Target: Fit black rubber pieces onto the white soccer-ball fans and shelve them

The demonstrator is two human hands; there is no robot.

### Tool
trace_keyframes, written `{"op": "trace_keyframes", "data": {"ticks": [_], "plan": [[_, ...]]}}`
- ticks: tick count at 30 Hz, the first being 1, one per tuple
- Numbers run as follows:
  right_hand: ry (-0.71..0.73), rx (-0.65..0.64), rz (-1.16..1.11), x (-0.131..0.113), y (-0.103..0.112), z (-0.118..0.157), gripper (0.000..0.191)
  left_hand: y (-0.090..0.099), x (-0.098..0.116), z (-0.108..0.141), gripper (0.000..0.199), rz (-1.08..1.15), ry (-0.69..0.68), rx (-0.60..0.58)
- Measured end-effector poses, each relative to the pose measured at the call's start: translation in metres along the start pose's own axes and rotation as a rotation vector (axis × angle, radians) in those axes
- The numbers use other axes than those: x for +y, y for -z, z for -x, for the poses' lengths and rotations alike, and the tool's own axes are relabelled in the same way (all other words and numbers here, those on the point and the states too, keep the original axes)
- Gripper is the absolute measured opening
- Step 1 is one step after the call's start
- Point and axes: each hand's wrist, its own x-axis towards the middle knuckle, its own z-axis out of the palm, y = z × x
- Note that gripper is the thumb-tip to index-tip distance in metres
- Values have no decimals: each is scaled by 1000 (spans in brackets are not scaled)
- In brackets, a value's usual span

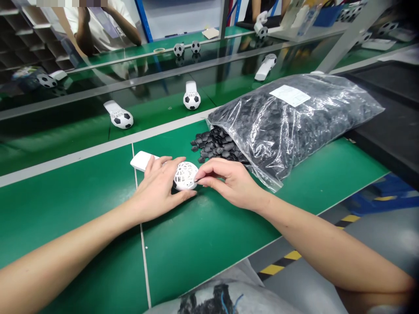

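The plastic bag [288, 131] looks glossy, black pieces [221, 146] matt.

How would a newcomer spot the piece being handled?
On the green worktop, look left of the clear plastic bag. There, under the left hand, lies a white ball-headed piece. Unlike the two nearest soccer-ball pieces, it is held.

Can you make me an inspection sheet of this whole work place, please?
Surface: green tabletop.
Job's things: white plastic openwork ball with handle; small black piece; clear plastic bag, loose black pieces at its mouth.
Clutter: black-and-white ball-ended pieces beyond the pale rail.
Grips: bare left grip on the ball; bare right grip pinches the small black piece at its edge.
Cables: nothing clearly seen.
Surroundings: yellow-and-black floor tape; person in white shirt.
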Motion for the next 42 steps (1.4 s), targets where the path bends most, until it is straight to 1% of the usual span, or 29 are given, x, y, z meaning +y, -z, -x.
{"op": "trace_keyframes", "data": {"ticks": [6, 10, 12, 16, 19, 24, 26, 29, 32, 34, 37, 38, 39, 40, 42], "plan": [[19, -3, -14, 3, -3, 2, 17, -3, -2, 0, 71, 3, -16, 8], [-70, 60, -116, 5, -1, 2, 10, -4, -2, 0, 71, 3, -23, 19], [-79, 66, -123, 4, -1, 1, 7, -5, -2, 0, 70, 9, -26, 26], [-71, -3, -50, 4, -6, -2, 2, -5, -1, 0, 75, 27, -12, 24], [-102, -17, -87, 6, -13, -3, 3, -4, -2, 1, 80, 51, -4, 7], [-108, 12, -122, 10, -20, -4, 9, -3, -2, 2, 70, 93, 8, 10], [-143, 8, -112, 10, -20, -5, 13, -3, -2, 3, 68, 115, 10, 14], [-236, -11, -105, 8, -19, -6, 24, -1, -2, 2, 65, 165, 26, 28], [-319, -20, -203, 5, -21, -8, 30, -1, 0, 0, 59, 228, 43, 55], [-350, -22, -258, 4, -23, -8, 31, -1, 3, 0, 56, 252, 40, 78], [-343, -37, -245, 5, -20, -10, 31, 0, 2, 0, 56, 268, 27, 89], [-320, -29, -235, 7, -17, -10, 30, 1, 0, 1, 58, 277, 22, 75], [-291, 6, -213, 9, -11, -11, 28, 3, -4, 3, 59, 286, 11, 47], [-261, 69, -167, 13, -5, -12, 24, 5, -8, 5, 62, 288, -3, 12], [-210, 236, 8, 19, 8, -14, 14, 8, -17, 10, 65, 267, -25, -49]]}}
